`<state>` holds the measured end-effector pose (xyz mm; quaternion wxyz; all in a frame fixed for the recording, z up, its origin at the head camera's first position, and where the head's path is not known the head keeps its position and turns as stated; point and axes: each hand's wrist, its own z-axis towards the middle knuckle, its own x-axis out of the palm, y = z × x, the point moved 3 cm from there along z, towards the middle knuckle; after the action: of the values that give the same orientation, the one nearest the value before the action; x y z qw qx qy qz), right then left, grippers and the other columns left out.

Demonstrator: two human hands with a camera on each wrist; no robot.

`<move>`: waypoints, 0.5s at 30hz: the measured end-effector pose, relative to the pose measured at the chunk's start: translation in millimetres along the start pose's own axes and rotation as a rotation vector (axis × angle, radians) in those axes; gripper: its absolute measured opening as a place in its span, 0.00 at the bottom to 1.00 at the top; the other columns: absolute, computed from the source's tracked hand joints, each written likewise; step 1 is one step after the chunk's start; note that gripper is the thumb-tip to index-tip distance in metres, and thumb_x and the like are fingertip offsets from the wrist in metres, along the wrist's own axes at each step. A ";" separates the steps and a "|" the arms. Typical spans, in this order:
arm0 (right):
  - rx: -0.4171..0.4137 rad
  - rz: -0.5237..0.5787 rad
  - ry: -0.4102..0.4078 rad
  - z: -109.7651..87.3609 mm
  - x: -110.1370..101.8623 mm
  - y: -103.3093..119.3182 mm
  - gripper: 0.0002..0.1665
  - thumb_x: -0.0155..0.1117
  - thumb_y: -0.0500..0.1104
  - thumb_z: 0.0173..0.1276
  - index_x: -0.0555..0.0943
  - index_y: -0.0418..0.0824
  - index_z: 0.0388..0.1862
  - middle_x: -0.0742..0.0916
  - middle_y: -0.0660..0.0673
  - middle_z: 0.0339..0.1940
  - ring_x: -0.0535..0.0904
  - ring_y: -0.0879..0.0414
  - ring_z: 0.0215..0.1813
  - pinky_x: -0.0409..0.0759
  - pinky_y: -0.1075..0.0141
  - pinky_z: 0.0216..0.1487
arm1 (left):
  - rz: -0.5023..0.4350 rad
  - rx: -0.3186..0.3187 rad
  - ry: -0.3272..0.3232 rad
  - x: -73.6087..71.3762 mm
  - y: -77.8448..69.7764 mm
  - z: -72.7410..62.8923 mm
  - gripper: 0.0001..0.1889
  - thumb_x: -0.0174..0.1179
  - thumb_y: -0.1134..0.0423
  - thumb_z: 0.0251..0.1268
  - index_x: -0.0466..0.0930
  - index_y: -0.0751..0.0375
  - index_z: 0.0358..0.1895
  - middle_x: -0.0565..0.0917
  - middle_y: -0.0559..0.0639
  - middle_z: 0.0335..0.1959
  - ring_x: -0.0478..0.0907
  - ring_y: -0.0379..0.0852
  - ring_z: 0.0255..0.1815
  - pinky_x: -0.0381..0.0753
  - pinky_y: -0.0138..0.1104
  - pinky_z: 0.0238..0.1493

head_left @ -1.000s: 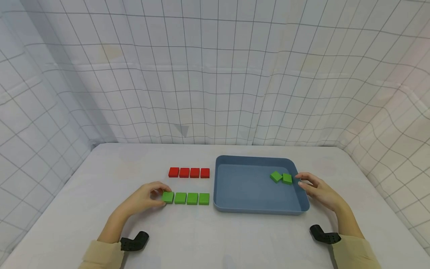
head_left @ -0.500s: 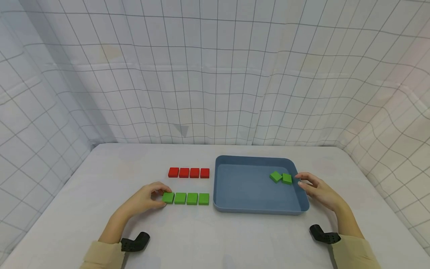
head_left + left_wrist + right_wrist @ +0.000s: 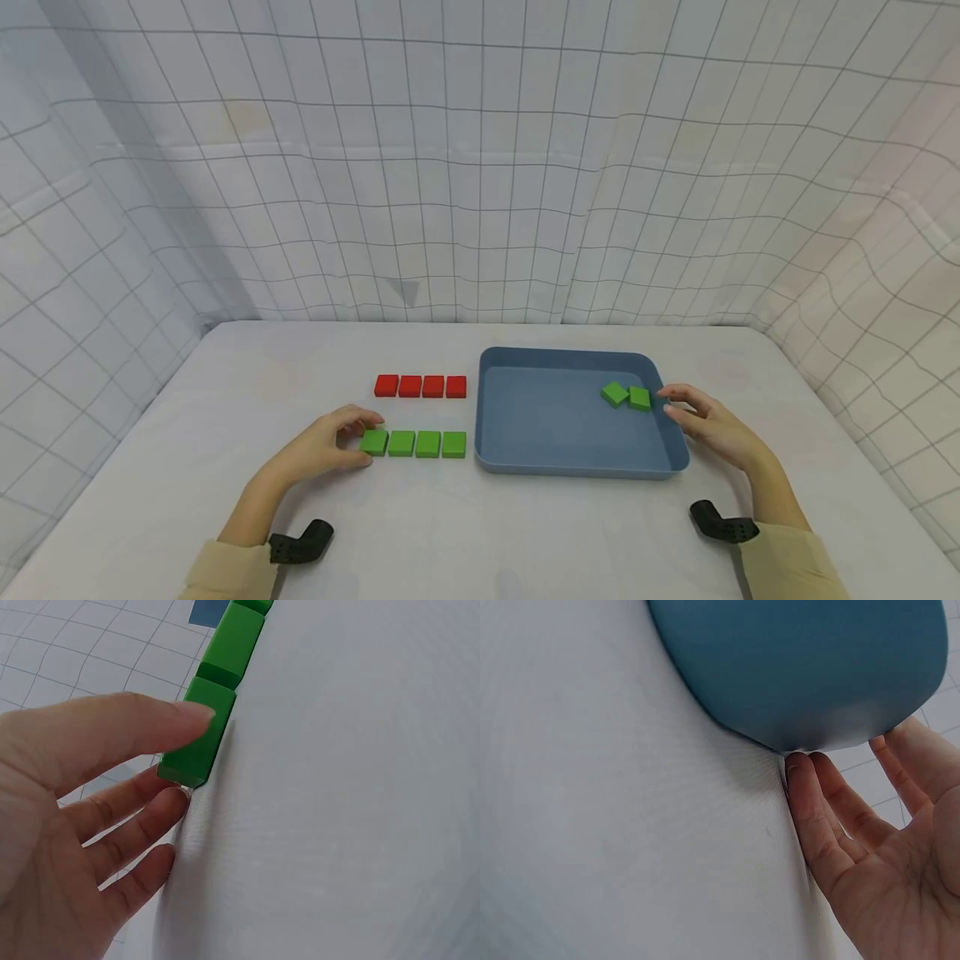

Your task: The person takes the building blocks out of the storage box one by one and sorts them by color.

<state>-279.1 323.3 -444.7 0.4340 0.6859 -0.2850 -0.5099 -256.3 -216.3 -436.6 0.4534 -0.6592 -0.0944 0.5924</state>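
My left hand [image 3: 326, 444] is around the leftmost green block [image 3: 374, 442], at the end of a row of green blocks [image 3: 428, 444] on the table. Its thumb and index finger lie on either side, slightly apart from the block in the head view. In the left wrist view the thumb [image 3: 161, 727] overlaps that block [image 3: 199, 735], the other fingers loosely bent. My right hand [image 3: 712, 427] rests at the right end of a blue tray [image 3: 577, 472], fingertips at its wall. The tray's wall [image 3: 802, 667] partly hides the fingers; none visibly grips it.
Inside the tray are two green blocks [image 3: 615, 394], near its right end. Behind the green row, several red blocks [image 3: 410, 386] form another row. White gridded cloth [image 3: 480, 167] hangs behind and on both sides of the white table [image 3: 420, 533].
The thumb and index finger of my left hand have spread slightly from the leftmost green block. The right hand stays at the tray's end; the view shifts a little.
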 end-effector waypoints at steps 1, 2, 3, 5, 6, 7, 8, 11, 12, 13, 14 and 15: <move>0.000 0.000 0.000 0.0 0.1 0.0 0.27 0.50 0.49 0.71 0.61 0.38 0.63 0.63 0.35 0.65 0.56 0.33 0.66 0.60 0.38 0.59 | 0.012 0.005 -0.009 0.0 -1.1 0.0 0.23 0.68 0.65 0.48 0.75 0.61 0.51 0.77 0.50 0.45 0.71 0.42 0.42 0.72 0.34 0.45; 0.000 -0.001 0.000 0.1 0.2 0.1 0.27 0.50 0.49 0.71 0.61 0.38 0.63 0.63 0.35 0.65 0.56 0.33 0.66 0.60 0.38 0.58 | 0.024 0.011 -0.020 -0.1 -2.5 0.2 0.24 0.68 0.65 0.48 0.74 0.61 0.51 0.77 0.50 0.46 0.71 0.42 0.42 0.72 0.35 0.45; 0.000 -0.003 0.000 0.1 0.2 0.2 0.27 0.50 0.49 0.71 0.61 0.38 0.63 0.63 0.35 0.65 0.56 0.33 0.66 0.60 0.38 0.58 | 0.035 0.019 -0.034 -0.2 -4.5 0.7 0.24 0.69 0.65 0.47 0.74 0.61 0.51 0.77 0.50 0.46 0.72 0.43 0.42 0.72 0.36 0.44; 0.000 -0.008 0.000 0.2 0.2 0.3 0.27 0.50 0.49 0.71 0.61 0.38 0.63 0.63 0.35 0.65 0.57 0.33 0.66 0.61 0.38 0.57 | 0.055 0.043 -0.059 -1.1 -9.5 2.1 0.24 0.69 0.65 0.47 0.74 0.61 0.51 0.76 0.51 0.46 0.72 0.45 0.42 0.72 0.37 0.43; -0.001 -0.012 0.000 0.2 0.2 0.3 0.27 0.50 0.49 0.71 0.61 0.38 0.63 0.63 0.35 0.65 0.57 0.33 0.66 0.62 0.39 0.57 | 0.059 0.057 -0.069 -1.5 -12.5 3.1 0.24 0.69 0.65 0.47 0.74 0.61 0.51 0.76 0.51 0.46 0.72 0.46 0.42 0.72 0.38 0.43; -0.003 -0.015 0.000 0.3 0.0 0.3 0.27 0.50 0.49 0.71 0.61 0.38 0.64 0.63 0.35 0.65 0.57 0.33 0.66 0.63 0.39 0.56 | 0.057 0.068 -0.077 -1.8 -15.7 4.7 0.24 0.68 0.65 0.48 0.74 0.61 0.51 0.76 0.51 0.45 0.72 0.47 0.42 0.72 0.39 0.42; -0.004 -0.019 0.000 0.2 -0.2 0.4 0.27 0.50 0.49 0.71 0.61 0.38 0.64 0.63 0.35 0.65 0.57 0.33 0.65 0.64 0.40 0.56 | 0.055 0.078 -0.081 -1.9 -18.9 6.3 0.24 0.68 0.65 0.48 0.74 0.61 0.52 0.76 0.52 0.45 0.72 0.48 0.42 0.72 0.39 0.42; -0.004 -0.027 0.000 0.0 -0.5 0.4 0.26 0.49 0.48 0.71 0.61 0.39 0.64 0.63 0.35 0.65 0.58 0.33 0.65 0.65 0.41 0.55 | 0.038 0.098 -0.083 -1.0 -28.2 12.9 0.23 0.67 0.65 0.50 0.73 0.61 0.52 0.76 0.53 0.45 0.72 0.50 0.43 0.72 0.41 0.42; -0.004 -0.028 0.000 -0.2 -0.6 0.5 0.26 0.49 0.48 0.71 0.61 0.39 0.64 0.63 0.35 0.65 0.58 0.33 0.65 0.65 0.41 0.55 | 0.034 0.102 -0.083 -0.3 -31.2 15.5 0.23 0.67 0.65 0.51 0.73 0.61 0.52 0.76 0.53 0.45 0.72 0.51 0.43 0.72 0.42 0.43; -0.004 -0.029 0.000 -0.3 -0.6 0.7 0.26 0.49 0.49 0.71 0.61 0.39 0.64 0.63 0.35 0.65 0.58 0.33 0.65 0.65 0.41 0.55 | 0.031 0.107 -0.082 0.7 -33.8 18.5 0.23 0.66 0.65 0.51 0.73 0.61 0.53 0.76 0.53 0.45 0.72 0.51 0.43 0.73 0.43 0.43; -0.003 -0.029 0.000 -0.5 -0.6 0.8 0.27 0.49 0.49 0.71 0.61 0.39 0.64 0.63 0.35 0.65 0.58 0.32 0.65 0.65 0.40 0.55 | 0.030 0.113 -0.081 1.8 -36.4 21.5 0.23 0.66 0.66 0.52 0.73 0.61 0.53 0.76 0.53 0.45 0.72 0.51 0.44 0.73 0.43 0.43; -0.002 -0.028 0.000 -0.6 -0.5 0.9 0.27 0.49 0.49 0.71 0.61 0.39 0.64 0.63 0.35 0.65 0.57 0.32 0.65 0.64 0.40 0.55 | 0.024 0.119 -0.081 3.0 -38.9 24.6 0.22 0.65 0.67 0.52 0.73 0.61 0.53 0.77 0.54 0.45 0.72 0.52 0.44 0.72 0.44 0.44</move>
<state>-278.6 323.5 -443.7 0.4274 0.6893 -0.2748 -0.5164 -260.8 -180.1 -408.3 0.4803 -0.6078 -0.0694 0.6285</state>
